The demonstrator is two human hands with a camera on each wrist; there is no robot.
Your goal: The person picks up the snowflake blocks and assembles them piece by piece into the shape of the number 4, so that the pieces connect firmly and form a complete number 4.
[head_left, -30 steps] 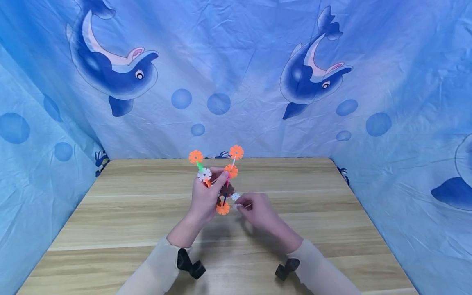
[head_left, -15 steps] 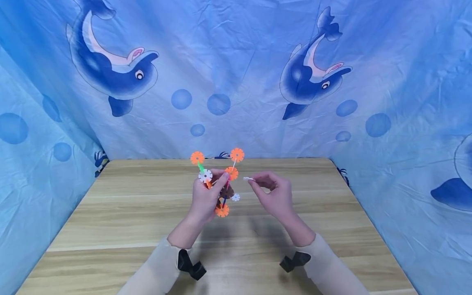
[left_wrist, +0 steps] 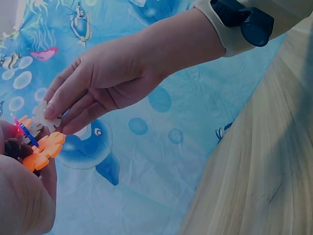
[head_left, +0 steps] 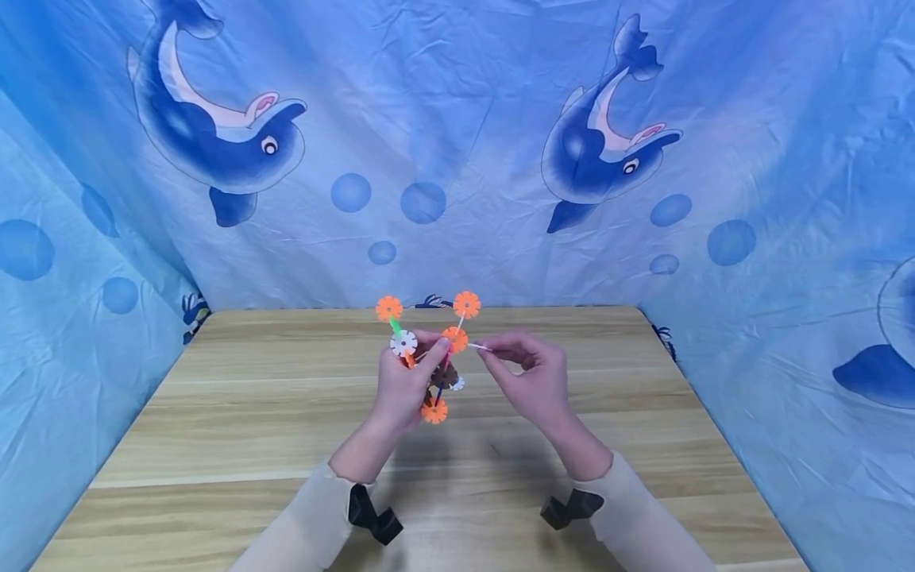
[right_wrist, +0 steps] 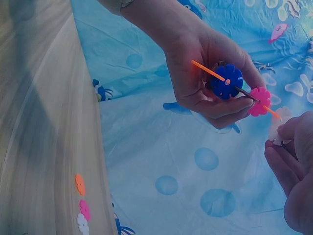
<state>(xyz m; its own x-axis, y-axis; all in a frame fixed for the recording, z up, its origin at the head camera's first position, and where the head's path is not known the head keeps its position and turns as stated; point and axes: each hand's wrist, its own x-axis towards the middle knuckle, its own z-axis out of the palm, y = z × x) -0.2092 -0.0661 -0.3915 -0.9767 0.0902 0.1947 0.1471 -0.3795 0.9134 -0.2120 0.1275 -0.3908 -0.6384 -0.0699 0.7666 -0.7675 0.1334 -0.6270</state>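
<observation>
My left hand (head_left: 402, 389) holds a built-up cluster of notched plastic snowflake discs, partly hidden by the fingers. An orange disc (head_left: 454, 340) stands near its thumb, with another orange disc (head_left: 467, 304) higher up. A white disc (head_left: 403, 343) and a lower orange disc (head_left: 434, 410) flank the hand. Blue (right_wrist: 227, 82) and pink discs (right_wrist: 260, 101) show on the cluster in the right wrist view. Between thumb and fingers, my right hand (head_left: 532, 377) pinches a white snowflake disc (head_left: 477, 346), seen edge-on, right at the orange disc's rim.
Both hands are raised over a wood-grain table (head_left: 286, 445). A blue dolphin-print curtain (head_left: 465, 159) surrounds its back and sides. Orange (right_wrist: 80, 184), pink (right_wrist: 85, 210) and white discs (right_wrist: 82, 223) overlap the table in the right wrist view.
My right hand has risen with its white disc from low beside the cluster, then brought that disc leftward against the orange disc. The left hand and cluster have shifted slightly right.
</observation>
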